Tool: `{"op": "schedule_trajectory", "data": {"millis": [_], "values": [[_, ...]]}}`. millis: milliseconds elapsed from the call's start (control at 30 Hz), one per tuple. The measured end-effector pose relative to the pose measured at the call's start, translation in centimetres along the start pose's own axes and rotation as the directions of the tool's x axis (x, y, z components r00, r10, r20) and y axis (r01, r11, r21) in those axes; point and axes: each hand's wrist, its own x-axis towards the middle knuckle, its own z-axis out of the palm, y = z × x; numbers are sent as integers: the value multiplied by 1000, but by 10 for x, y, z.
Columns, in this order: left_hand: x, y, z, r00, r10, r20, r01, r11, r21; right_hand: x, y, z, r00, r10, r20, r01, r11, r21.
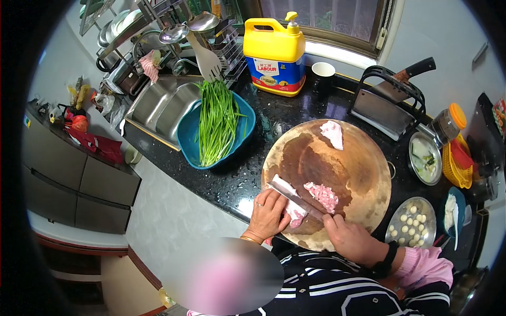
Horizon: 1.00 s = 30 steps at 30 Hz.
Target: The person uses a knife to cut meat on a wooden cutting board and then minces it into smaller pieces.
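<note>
On a round wooden chopping board (pixel 369 179) lies a strip of pale, pinkish raw meat (pixel 297 217). My left hand (pixel 268 215), fingers curled, presses the strip down at the board's near left edge. My right hand (pixel 348 237) is closed round the handle of a kitchen knife (pixel 304 202); its blade crosses the strip, close to my left fingers. Most of the handle is hidden in my fist. Just beyond the blade sits a small heap of chopped meat (pixel 322 196). A separate white, fatty piece (pixel 332 134) rests near the board's far edge.
A blue basin (pixel 247 124) of green chives (pixel 216 124) stands left, beside the sink (pixel 164 108). Behind are a yellow detergent jug (pixel 274 55) and a knife rack (pixel 382 113) with cleavers. At right are a bowl of small white balls (pixel 411 224) and a steel bowl (pixel 425 158).
</note>
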Motion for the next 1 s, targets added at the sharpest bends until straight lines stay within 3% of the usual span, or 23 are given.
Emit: {"op": "schedule_trajectory", "data": {"millis": [100, 433, 500, 933, 1000], "values": [[3, 1, -2, 999, 42, 14, -43, 998, 37, -3, 2, 1, 1000, -17, 19, 17, 1000, -7], [9, 5, -3, 999, -34, 18, 34, 999, 7, 2, 3, 3, 997, -54, -60, 49, 995, -90], [9, 4, -1, 999, -41, 15, 41, 999, -21, 5, -3, -5, 998, 20, 56, -18, 999, -33], [2, -6, 6, 996, -71, 46, 75, 992, -99, 61, 2, -8, 988, 15, 156, -41, 985, 167], [5, -5, 5, 997, -73, -6, 73, 993, -88, 80, 7, 4, 993, 9, 119, -35, 976, 214]]}}
